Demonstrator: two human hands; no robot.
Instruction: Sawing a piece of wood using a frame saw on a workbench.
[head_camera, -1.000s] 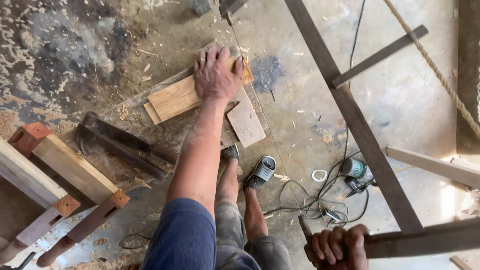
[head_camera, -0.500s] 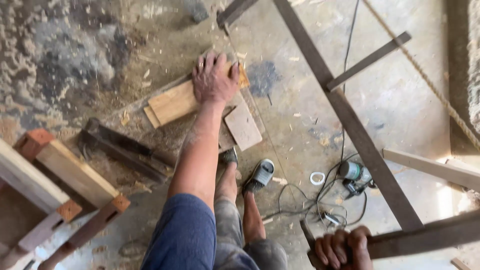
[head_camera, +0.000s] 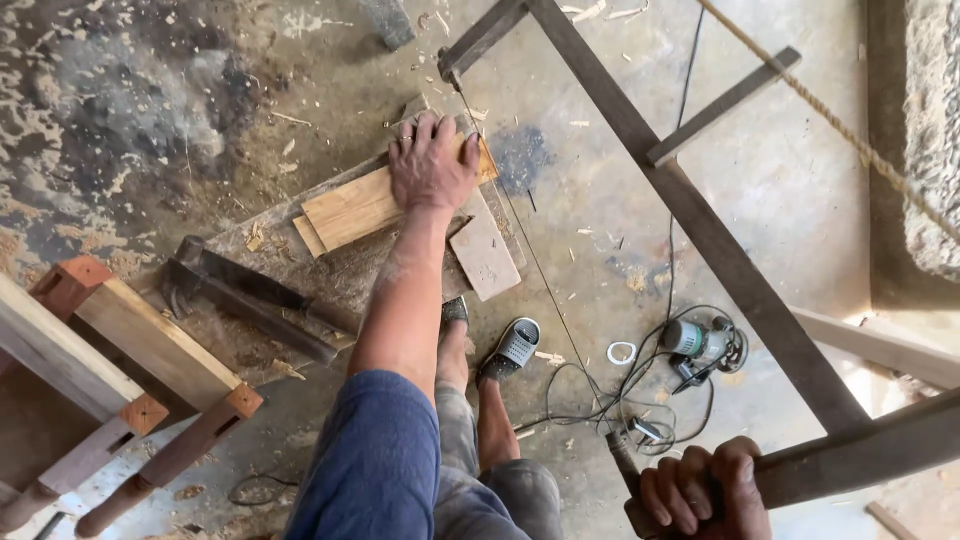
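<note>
Head view: light wood plank lies on low worktop, long axis lower-left to upper-right. Left hand flat, fingers spread, pressing plank. Right hand fisted around frame saw handle. Power tool on floor.

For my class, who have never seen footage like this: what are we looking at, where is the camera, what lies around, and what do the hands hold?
The camera sits on a person's head and looks straight down, so you see their own arms, legs and sandalled foot. The left hand presses flat on a light wooden board lying on a low, dusty work block. The right hand grips the handle of a large wooden frame saw, whose thin blade runs up towards the board. On the concrete floor lie a small power tool with tangled cable, wood chips, and timber pieces on the left.
</note>
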